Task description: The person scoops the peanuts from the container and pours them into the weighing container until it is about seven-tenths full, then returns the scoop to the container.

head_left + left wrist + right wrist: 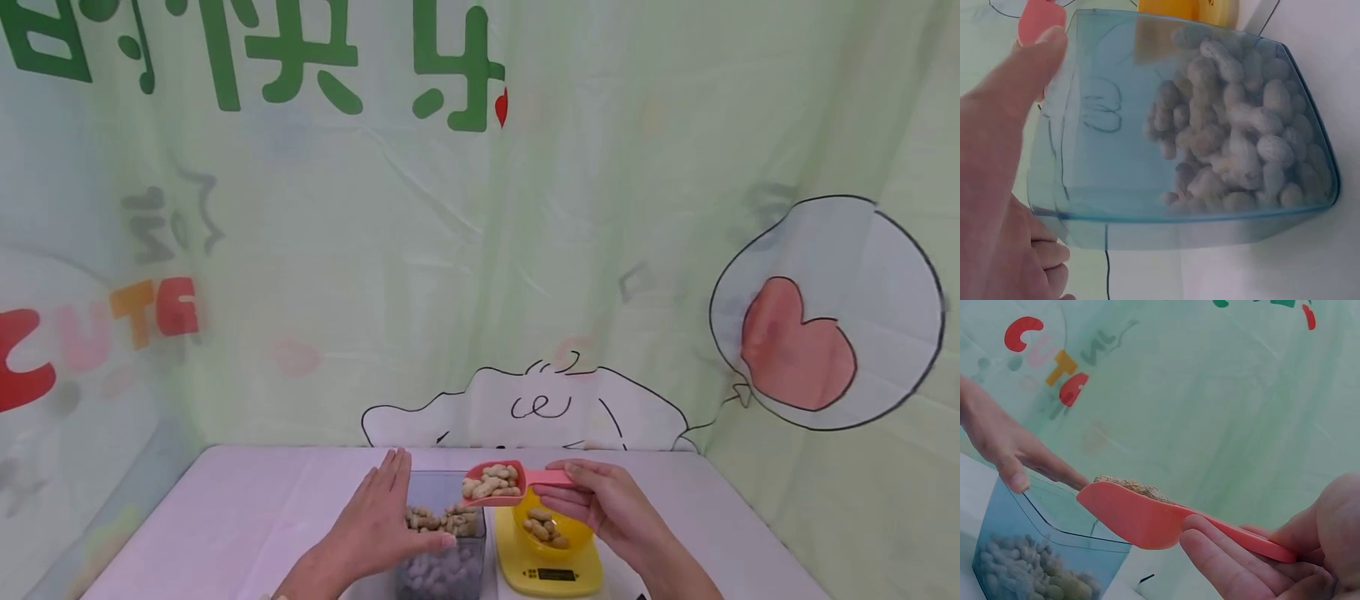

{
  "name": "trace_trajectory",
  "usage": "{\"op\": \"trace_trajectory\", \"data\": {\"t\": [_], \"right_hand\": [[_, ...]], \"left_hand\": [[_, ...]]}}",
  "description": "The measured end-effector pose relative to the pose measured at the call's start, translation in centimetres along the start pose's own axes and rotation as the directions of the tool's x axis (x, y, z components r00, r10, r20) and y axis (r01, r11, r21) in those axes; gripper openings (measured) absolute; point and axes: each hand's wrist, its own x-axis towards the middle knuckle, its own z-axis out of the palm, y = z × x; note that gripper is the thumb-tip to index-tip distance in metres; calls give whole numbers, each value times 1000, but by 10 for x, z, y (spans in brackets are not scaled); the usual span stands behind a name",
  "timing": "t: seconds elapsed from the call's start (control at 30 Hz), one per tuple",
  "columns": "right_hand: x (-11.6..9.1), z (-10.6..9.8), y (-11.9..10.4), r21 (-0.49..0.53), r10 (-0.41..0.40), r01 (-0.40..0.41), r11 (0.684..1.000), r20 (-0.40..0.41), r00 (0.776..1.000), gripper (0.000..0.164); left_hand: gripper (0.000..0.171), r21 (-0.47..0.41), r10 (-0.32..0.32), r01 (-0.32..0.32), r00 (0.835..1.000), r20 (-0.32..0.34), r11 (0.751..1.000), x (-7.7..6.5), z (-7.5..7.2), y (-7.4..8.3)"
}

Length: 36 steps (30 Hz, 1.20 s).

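Note:
My right hand (611,500) grips the handle of a pink scoop (546,477) that carries several unshelled peanuts (495,482). The scoop hangs raised between a clear bluish plastic container (435,485) and a yellow bowl (577,532). With its fingers straight, my left hand (375,523) is at the container's rim, thumb over the near side; firm contact cannot be told. Through the container wall in the left wrist view, a heap of peanuts (1241,144) shows. Some peanuts (543,527) lie in the bowl, which stands on a yellow kitchen scale (513,567).
Everything stands on a pale, light-coloured table (247,500). Behind it hangs a light green printed curtain (600,250) with drawings and letters, which also runs along both sides. The container and the scale stand close side by side.

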Motion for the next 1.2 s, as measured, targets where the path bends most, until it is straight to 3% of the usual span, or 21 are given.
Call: {"op": "trace_trajectory", "data": {"t": [0.37,0.57,0.7,0.9,1.07,1.2], "right_hand": [[-9,-24,-2,9,9,-8,1000,-85,996,46],[-13,-34,-1,9,14,-13,1000,-211,977,40],[-16,-39,-2,0,13,-13,1000,-245,970,39],[-19,-51,-2,-8,18,-20,1000,-254,967,41],[-24,-62,-1,-5,19,-21,1000,-216,976,44],[-26,-69,-1,3,25,-25,1000,-216,976,43]], "left_hand": [[123,1,116,-116,993,10,993,6,6,28],[122,28,150,-151,987,61,988,17,16,46],[118,63,160,-165,984,80,984,21,22,56],[110,127,198,-210,975,101,969,25,28,70],[106,174,247,-264,963,112,949,32,35,79],[104,194,250,-268,962,111,944,39,41,87]]}}
